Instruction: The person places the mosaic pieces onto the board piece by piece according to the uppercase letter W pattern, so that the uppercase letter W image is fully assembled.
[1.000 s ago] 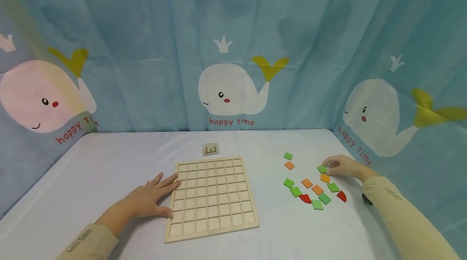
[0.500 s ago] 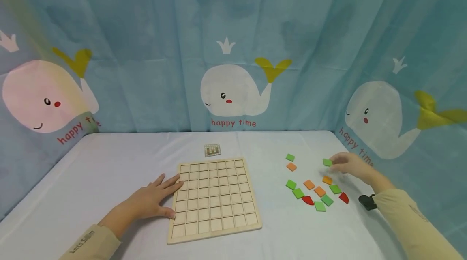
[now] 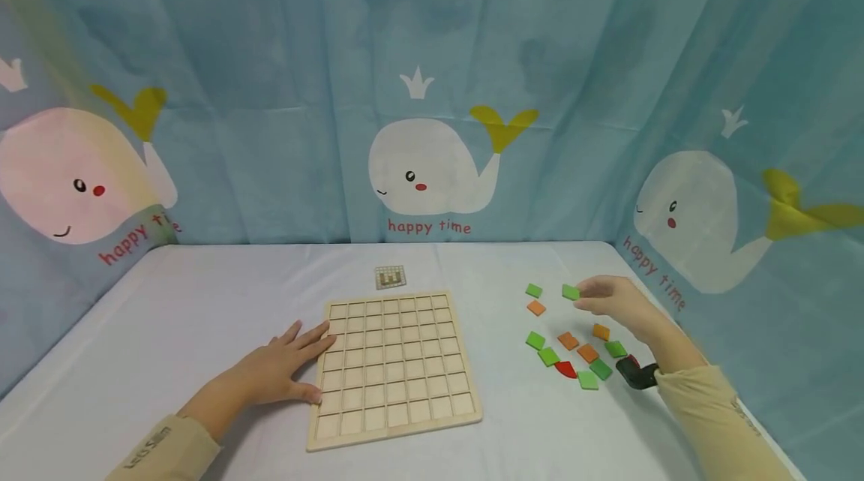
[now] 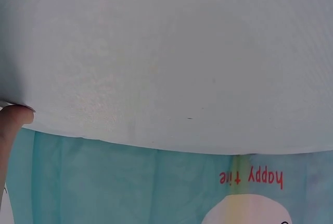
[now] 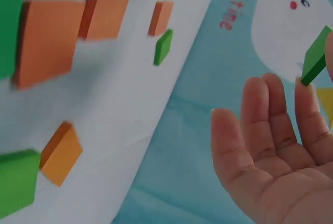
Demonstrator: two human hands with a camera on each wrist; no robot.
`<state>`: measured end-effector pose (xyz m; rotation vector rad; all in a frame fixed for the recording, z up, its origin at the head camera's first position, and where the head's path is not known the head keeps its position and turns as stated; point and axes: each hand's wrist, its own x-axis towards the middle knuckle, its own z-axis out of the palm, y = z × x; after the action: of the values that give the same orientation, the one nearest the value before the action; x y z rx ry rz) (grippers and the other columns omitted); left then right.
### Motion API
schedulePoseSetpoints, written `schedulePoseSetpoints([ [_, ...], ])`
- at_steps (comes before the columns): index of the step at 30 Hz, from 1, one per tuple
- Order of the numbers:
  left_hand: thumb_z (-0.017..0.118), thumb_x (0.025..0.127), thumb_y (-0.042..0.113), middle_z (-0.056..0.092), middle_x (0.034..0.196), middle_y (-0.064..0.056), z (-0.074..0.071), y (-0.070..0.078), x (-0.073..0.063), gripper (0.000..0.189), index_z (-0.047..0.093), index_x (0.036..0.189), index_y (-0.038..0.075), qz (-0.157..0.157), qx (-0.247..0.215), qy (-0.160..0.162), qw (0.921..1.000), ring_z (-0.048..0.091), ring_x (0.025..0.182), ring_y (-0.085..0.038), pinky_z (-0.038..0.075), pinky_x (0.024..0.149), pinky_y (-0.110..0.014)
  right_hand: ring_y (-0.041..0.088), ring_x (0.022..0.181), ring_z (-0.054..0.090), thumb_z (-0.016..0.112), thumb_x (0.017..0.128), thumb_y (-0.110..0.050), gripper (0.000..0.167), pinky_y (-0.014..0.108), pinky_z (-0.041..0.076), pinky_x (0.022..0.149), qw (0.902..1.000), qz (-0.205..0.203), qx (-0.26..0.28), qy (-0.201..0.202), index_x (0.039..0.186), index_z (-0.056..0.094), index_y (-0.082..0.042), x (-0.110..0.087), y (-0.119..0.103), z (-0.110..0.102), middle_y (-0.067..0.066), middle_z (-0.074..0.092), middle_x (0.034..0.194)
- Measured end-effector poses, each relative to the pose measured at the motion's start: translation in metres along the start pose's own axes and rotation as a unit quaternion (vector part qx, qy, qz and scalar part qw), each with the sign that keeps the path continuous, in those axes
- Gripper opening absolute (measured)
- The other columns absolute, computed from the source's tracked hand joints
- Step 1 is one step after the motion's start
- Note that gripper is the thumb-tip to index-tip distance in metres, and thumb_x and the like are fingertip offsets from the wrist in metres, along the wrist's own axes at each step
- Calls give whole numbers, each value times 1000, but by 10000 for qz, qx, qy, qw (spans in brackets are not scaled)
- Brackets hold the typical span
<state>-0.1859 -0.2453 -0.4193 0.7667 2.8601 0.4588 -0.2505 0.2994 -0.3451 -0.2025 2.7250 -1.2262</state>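
Green tile (image 3: pixel 570 292) is up off the desk (image 3: pixel 223 301), right of the board (image 3: pixel 394 373), pinched at one end by the right hand's (image 3: pixel 613 302) grip, other fingers apart and off it; end hold probably keeps most of the tile unobstructed. Left hand (image 3: pixel 286 365) has fingers spread on the board's left edge, pinching nothing, likely steadying it against sliding. Small grid card (image 3: pixel 390 277) sits just behind the board, presumably for reference; loose tiles (image 3: pixel 568 341) lie to the right, likely for right-hand reach.
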Motion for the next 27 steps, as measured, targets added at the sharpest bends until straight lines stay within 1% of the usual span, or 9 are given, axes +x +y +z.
schedulePoseSetpoints([
  [6, 63, 76, 68, 25, 157, -15, -2, 2, -1, 97, 38, 150, 10, 3, -46, 8, 10000, 17, 137, -56, 26, 98, -75, 37, 111, 56, 69, 92, -23, 43, 55, 45, 95, 9997, -224, 35, 102, 121, 57, 7, -2, -19, 17, 22, 62, 120],
  [11, 62, 76, 69, 24, 158, -15, -2, 2, 0, 98, 38, 150, 10, -9, -69, -36, 10000, 16, 138, -56, 25, 99, -75, 36, 112, 57, 69, 92, -22, 44, 53, 45, 95, 9989, -342, 320, 12, 123, 57, 7, -4, -32, 26, 20, 62, 119],
  [14, 61, 76, 70, 24, 158, -14, -2, 1, -1, 98, 38, 150, 11, -17, -50, -55, 10000, 16, 138, -56, 25, 99, -75, 31, 109, 59, 69, 92, -23, 44, 51, 46, 95, 9977, -373, 553, -101, 123, 57, 7, -4, -37, 31, 16, 64, 118],
  [19, 61, 76, 69, 23, 158, -14, -1, 0, 0, 97, 37, 151, 11, 1, -58, -24, 10000, 15, 138, -55, 24, 99, -75, 24, 101, 62, 69, 92, -16, 36, 46, 49, 92, 9933, -453, 1021, -284, 117, 57, 8, 0, -44, 43, 13, 65, 113],
  [21, 61, 77, 69, 24, 158, -14, -2, 1, -1, 97, 37, 151, 11, 6, -52, -12, 10000, 15, 138, -55, 24, 99, -74, 22, 100, 61, 69, 91, -14, 36, 43, 51, 90, 9908, -449, 1198, -449, 117, 57, 8, 2, -46, 50, 14, 64, 114],
  [24, 62, 77, 69, 24, 158, -15, -1, 1, -1, 97, 37, 150, 11, 1, -25, 4, 10000, 16, 138, -55, 25, 99, -74, 21, 100, 62, 70, 91, -15, 38, 39, 54, 86, 9883, -412, 1313, -651, 118, 56, 8, 4, -50, 61, 15, 62, 115],
  [26, 61, 77, 69, 24, 158, -15, -1, 2, -2, 97, 38, 150, 11, -8, -6, 16, 10000, 16, 138, -55, 25, 100, -74, 21, 100, 62, 69, 91, -14, 39, 40, 54, 85, 9868, -419, 1369, -760, 119, 56, 10, 5, -51, 68, 16, 62, 116],
  [27, 61, 77, 70, 24, 158, -14, -1, 2, -2, 97, 38, 150, 12, -13, 1, 19, 10000, 16, 138, -55, 25, 100, -74, 22, 99, 62, 69, 91, -13, 37, 40, 55, 85, 9867, -405, 1387, -749, 118, 56, 9, 6, -51, 72, 15, 62, 114],
])
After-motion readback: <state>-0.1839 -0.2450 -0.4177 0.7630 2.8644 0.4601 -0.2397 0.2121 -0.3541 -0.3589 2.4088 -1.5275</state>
